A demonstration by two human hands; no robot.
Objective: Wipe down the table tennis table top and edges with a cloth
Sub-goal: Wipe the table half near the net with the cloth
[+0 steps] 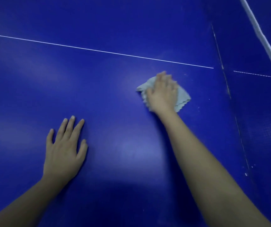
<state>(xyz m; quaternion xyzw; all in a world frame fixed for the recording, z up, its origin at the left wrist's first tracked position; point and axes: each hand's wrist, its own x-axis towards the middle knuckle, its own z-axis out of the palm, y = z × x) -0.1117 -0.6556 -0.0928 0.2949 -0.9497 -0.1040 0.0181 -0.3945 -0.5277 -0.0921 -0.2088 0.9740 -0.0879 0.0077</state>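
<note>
The blue table tennis table top [115, 89] fills the view. A thin white centre line [98, 50] crosses it from the left toward the right. My right hand [162, 94] lies flat on a crumpled pale grey cloth [183, 97] and presses it onto the table, just below that line. The hand looks blurred. My left hand [65, 148] rests flat on the table at the lower left, fingers straight and spread, holding nothing.
A dark seam [226, 89] runs down the table at the right, where the two halves meet. The net's white top band [262, 36] slants across the upper right corner. Small white specks [246, 174] lie near the seam.
</note>
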